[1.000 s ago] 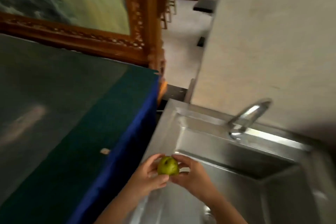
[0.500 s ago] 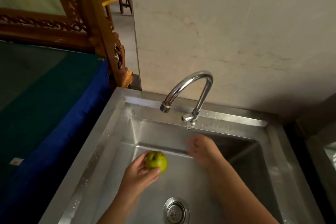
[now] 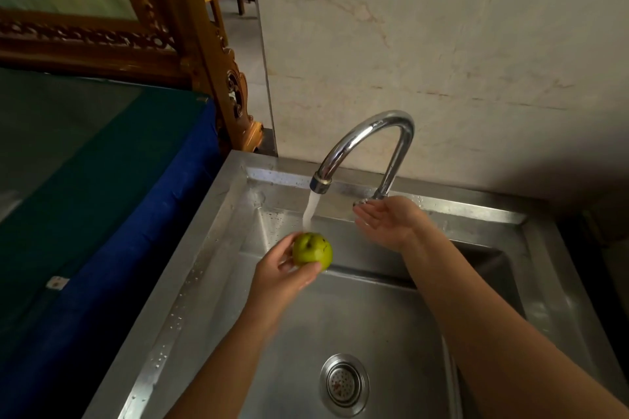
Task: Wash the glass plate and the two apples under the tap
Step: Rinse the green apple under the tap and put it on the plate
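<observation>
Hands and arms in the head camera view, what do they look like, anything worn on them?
Both forearms are bare as far as the frame shows, with no sleeves. The left hand and right hand have no gloves, rings, watch or bracelets that I can see.

A home washing-up corner: a steel sink (image 3: pixel 218 248) with a curved chrome tap (image 3: pixel 371 133) against a stained plaster wall (image 3: pixel 442 27), carved wooden furniture (image 3: pixel 190 44) far left, a green-and-blue cloth-covered worktop (image 3: pixel 102 180) alongside.
</observation>
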{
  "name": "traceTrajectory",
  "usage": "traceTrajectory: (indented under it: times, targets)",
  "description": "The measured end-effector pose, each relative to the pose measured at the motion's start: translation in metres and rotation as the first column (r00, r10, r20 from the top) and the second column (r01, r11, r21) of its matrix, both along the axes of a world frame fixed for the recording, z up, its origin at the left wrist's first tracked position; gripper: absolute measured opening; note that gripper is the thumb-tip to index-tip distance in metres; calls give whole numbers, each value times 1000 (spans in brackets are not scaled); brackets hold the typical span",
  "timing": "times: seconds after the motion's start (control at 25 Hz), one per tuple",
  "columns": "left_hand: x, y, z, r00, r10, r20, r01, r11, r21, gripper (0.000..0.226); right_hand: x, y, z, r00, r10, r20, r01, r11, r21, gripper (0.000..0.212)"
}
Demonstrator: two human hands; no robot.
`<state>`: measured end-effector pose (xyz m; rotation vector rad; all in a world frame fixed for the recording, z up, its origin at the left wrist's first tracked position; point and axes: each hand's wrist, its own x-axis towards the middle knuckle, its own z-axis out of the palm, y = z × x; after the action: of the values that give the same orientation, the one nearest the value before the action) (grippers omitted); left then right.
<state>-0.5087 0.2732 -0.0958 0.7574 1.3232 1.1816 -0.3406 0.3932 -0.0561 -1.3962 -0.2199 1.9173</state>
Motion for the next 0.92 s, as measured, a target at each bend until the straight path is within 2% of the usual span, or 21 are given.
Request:
traceTrajectory:
  times: [0.12,0.28,0.36,0.44,0.52,0.64,0.72,0.84,0.92]
  targets:
    - [4,8,4,999,24,23,-24,999,24,59,6,-25,-14,1000,20,8,-20,994,108,38]
    - [1,15,6,997,55,56,-57,998,30,52,-1,-62,-32,975,186,121,-201,970,136,29]
    - [-1,16,10,997,62,34,-63,998,27,54,-13,-69,-27,948,291,128,-314,923,221,25]
    - [-3,17,10,998,55,-29,-55,998,29,60,-25,-70,-18,915,374,150,-403,860,315,33]
    - [-7,17,9,998,22,-67,-20,999,29,61,-34,-69,-8,904,367,220,-425,830,362,32]
    - [-11,15,10,983,3,186,-10,999,37,50,-39,-71,-2,888,309,341,-439,789,429,31]
    - [-15,16,12,941,60,334,-44,997,-55,47,-42,-73,-1,834,286,472,-517,703,488,41]
    - [-25,21,19,902,38,430,57,977,-206,32,-42,-73,-3,794,237,560,-578,582,572,53]
    - [-31,22,24,906,-29,422,111,979,-172,32,-39,-72,-5,819,286,498,-567,535,626,59]
